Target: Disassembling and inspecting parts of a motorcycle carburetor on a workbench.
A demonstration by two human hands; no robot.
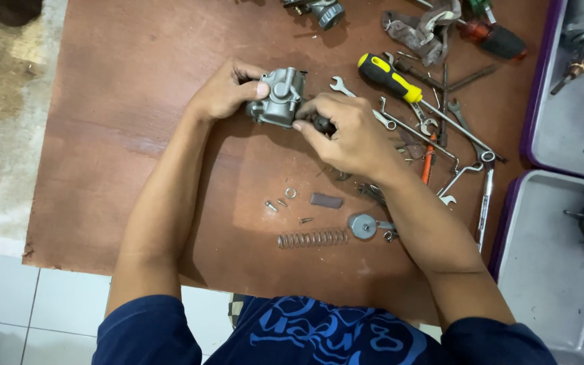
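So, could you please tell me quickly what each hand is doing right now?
Left hand: closed on the grey metal carburetor body.
Right hand: fingers pinching a small dark part against that body.

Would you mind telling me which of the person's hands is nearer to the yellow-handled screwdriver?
The right hand. It sits just below and left of the yellow-handled screwdriver, fingers on the grey metal part. The left hand grips that part's far side, farther away.
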